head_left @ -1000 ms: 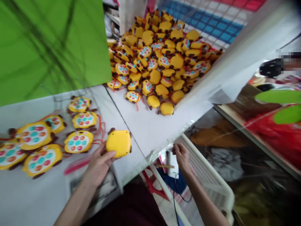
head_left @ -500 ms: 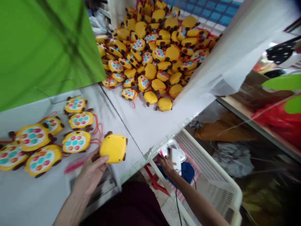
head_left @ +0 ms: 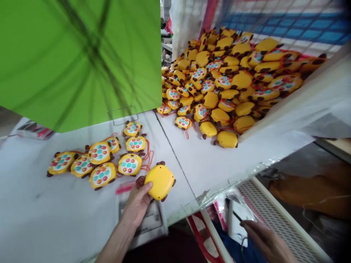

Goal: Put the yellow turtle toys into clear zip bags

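Note:
My left hand (head_left: 137, 210) is closed on a yellow animal-shaped toy (head_left: 159, 181), thumb on top, its plain back with small holes facing up. The toy is held over the white table (head_left: 175, 204), near its front edge. Lower right, my right hand (head_left: 264, 237) is closed around a thin, dark, stick-like tool (head_left: 235, 211), above a cream plastic basket (head_left: 287, 219); the tool's exact kind is unclear. Several like toys lie face up left of the held one, among them a toy with coloured buttons (head_left: 129, 164).
A large heap of yellow toys (head_left: 211, 100) fills the back right. A green panel (head_left: 82, 65) stands at the back left. Below my left wrist lies a clear bag with a pink strip (head_left: 124, 187). The basket holds a white object (head_left: 238, 224) and blue cloth (head_left: 226, 243).
The view has swung left. My right hand, earlier reaching into the basket, has drawn back and now grips the dark stick-like tool. My left hand keeps the toy, turned slightly.

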Motion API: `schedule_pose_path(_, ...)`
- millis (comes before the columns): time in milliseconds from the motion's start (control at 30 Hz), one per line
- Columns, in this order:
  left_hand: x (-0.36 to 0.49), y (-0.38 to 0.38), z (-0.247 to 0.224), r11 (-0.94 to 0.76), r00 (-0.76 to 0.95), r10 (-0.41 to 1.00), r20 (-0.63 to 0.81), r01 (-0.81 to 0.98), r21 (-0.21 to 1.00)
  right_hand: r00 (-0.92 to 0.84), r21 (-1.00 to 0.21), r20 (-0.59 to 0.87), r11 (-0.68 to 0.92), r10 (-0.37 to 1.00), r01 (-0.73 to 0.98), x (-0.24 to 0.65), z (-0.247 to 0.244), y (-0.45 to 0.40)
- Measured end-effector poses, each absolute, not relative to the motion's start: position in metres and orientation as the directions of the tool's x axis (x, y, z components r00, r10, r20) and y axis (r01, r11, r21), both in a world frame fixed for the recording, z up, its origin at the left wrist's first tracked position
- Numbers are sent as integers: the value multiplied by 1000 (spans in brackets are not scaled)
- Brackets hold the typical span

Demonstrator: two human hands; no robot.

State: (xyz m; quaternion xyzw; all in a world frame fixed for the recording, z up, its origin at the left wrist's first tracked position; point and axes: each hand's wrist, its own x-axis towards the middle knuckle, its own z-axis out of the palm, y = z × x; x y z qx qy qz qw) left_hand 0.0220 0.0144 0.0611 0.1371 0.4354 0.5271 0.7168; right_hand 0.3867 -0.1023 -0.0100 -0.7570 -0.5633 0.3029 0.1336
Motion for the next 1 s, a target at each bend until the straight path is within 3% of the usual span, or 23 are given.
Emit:
schedule_pose_path(100,25,13,62,387,-4,854,-521,-665,639,181,-758,-170,-246,969,604,331,39,-74)
schedule_pose_path(233,21,6,68,335,-52,865,-499,-681,652,-76,-883,13,47,997,467,229,65,-26)
schedule_pose_path(333,13,-2,74,272,-139,864,-484,-679,681,-251,-902,84,181,964,393,180,68,-4)
schedule_pose_path(433,4,-11,77,214,-226,852,-473,-674,707,-317,-904,137,249,939,348,160,70,4)
schedule_pose_path(833,-1,-42,73,156,-308,837,-452,-658,737,-438,-869,153,332,886,368,161,76,-12)
schedule_pose_path(1000,0,-61,72,151,-346,835,-428,-605,782,-399,-896,144,290,906,336,158,74,-20)
